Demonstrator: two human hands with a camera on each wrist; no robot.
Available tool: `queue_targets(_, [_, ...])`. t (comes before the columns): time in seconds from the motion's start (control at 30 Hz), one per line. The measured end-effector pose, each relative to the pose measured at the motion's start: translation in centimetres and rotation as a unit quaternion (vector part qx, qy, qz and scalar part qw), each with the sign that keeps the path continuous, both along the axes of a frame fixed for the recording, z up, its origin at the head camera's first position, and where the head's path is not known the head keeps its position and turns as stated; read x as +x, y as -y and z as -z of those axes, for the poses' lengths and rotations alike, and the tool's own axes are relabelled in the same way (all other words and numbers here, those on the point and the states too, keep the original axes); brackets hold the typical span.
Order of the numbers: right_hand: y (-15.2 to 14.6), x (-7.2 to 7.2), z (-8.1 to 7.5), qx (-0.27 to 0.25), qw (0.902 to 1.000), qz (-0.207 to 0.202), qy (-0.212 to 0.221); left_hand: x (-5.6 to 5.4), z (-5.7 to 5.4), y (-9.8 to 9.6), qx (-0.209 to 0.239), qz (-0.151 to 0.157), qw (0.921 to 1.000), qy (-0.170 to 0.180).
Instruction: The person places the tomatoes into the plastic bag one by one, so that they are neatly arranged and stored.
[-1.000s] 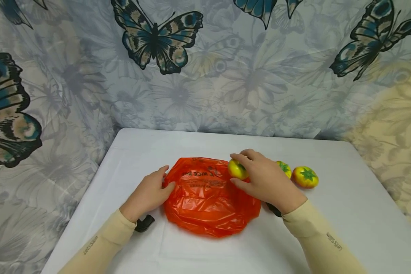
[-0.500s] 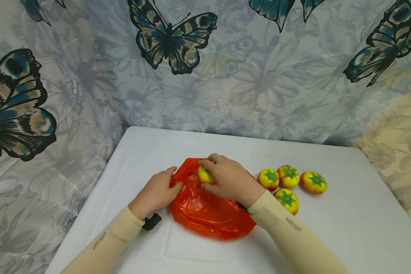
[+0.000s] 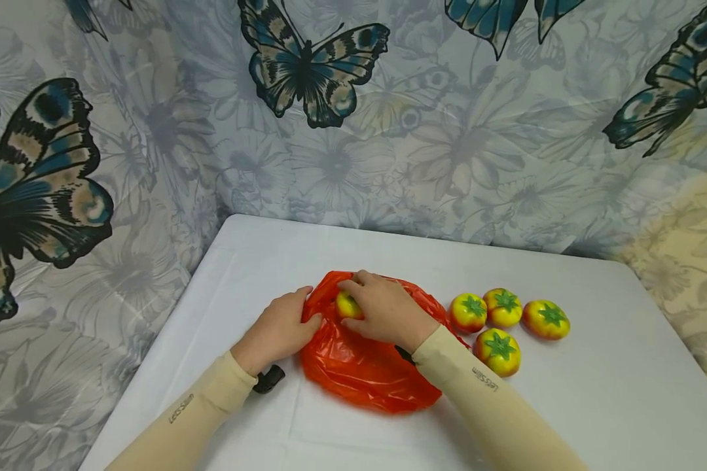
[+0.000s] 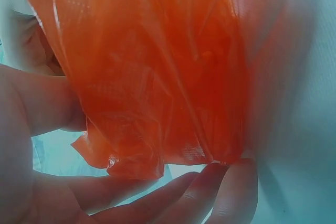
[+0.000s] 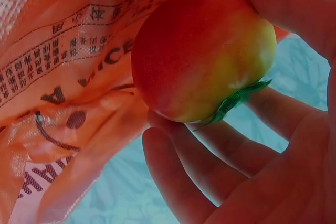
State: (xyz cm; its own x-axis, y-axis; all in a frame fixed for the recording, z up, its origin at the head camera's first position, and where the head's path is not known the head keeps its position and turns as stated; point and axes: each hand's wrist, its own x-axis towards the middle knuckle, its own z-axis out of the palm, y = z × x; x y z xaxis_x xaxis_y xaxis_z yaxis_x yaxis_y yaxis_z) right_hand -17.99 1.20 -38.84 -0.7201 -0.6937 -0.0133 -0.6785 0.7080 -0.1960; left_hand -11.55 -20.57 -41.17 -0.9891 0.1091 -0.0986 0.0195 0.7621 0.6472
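In the head view an orange-red plastic bag [image 3: 365,373] lies on the white table, its mouth spread. My left hand [image 3: 279,327] holds the bag's left edge. The left wrist view shows its thumb partly behind the plastic [image 4: 131,77] and the fingertips at the edge. My right hand [image 3: 385,311] reaches over the mouth and grips a red and yellow tomato [image 3: 349,305]. In the right wrist view, thumb and fingers surround this tomato [image 5: 199,51], its green leafy top toward the palm. Printed plastic [image 5: 79,77] lies right beside it.
Several more tomatoes stand grouped to the right of the bag: a near one [image 3: 497,352], a left one [image 3: 468,313], a back one [image 3: 503,307] and a right one [image 3: 546,320]. A butterfly-patterned cloth [image 3: 353,163] hangs behind the white table [image 3: 613,392].
My right hand has carried the tomato leftward from the bag's right side into its mouth. The bag's opening has spread wider. My left hand stays at the left edge. The view has shifted slightly.
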Motion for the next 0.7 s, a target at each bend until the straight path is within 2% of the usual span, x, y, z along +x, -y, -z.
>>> queue_targets(0.57, [0.21,0.04,0.72,0.006,0.9997,0.014,0.018,0.26,-0.03,-0.27,0.006,0.006,0.9998,-0.016])
queue_targets(0.7, [0.11,0.07,0.66,0.012,0.9995,0.016,0.023,0.3,-0.13,-0.4,0.002,0.005,0.9999,-0.008])
